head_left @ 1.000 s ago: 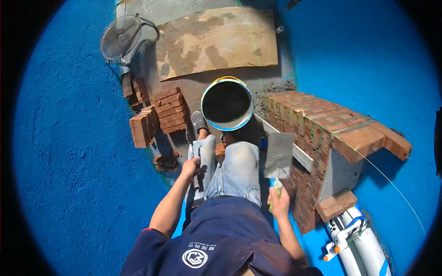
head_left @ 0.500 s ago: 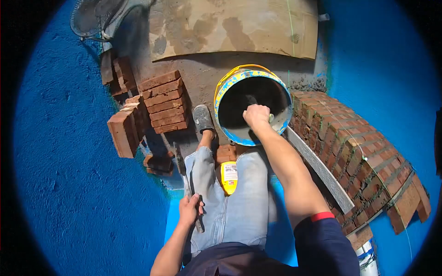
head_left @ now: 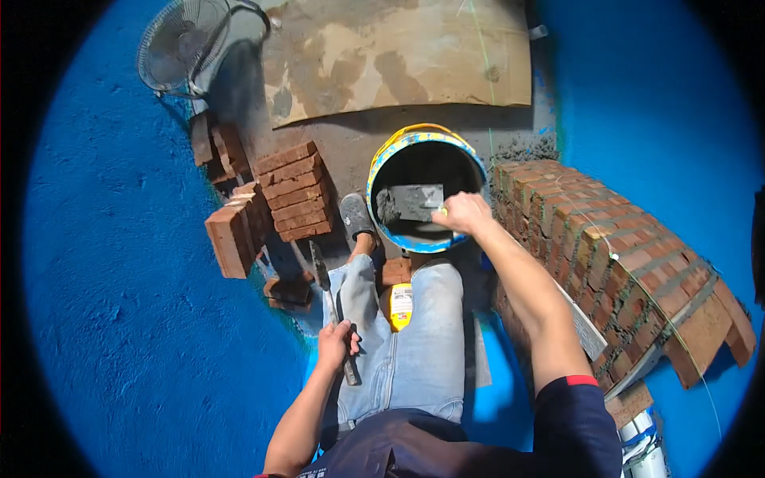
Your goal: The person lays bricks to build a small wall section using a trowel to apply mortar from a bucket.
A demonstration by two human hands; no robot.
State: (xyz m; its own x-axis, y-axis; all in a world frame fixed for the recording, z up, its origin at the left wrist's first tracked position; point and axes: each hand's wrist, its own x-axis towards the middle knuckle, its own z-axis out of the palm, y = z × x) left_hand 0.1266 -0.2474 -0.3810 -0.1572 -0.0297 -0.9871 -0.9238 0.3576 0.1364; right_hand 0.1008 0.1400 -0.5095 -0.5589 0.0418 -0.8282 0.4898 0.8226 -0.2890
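My right hand (head_left: 466,211) grips a trowel by its light yellow-green handle. The rectangular steel blade (head_left: 418,199) is inside a paint-splashed bucket (head_left: 426,243) with a yellow handle, with grey mortar at the blade's left end. The bucket's dark interior hides how full it is. Lower left, my left hand (head_left: 339,341) is closed around a long, narrow, mortar-stained metal tool (head_left: 320,267), held upright in the picture over my left leg. A yellow container (head_left: 401,307) with a white label lies between my jeans-clad legs.
Brick stacks (head_left: 295,191) stand at my left. A low brick structure (head_left: 606,271) with a string line runs along my right, white pipes (head_left: 645,454) near its lower end. Beyond the bucket lies stained cardboard (head_left: 398,56); a fan (head_left: 179,44) rests upper left, against blue coated surfaces.
My right hand has moved from low on the right up to the bucket. The blade dipped inside and now shows flat with mortar on it. The camera view has shifted.
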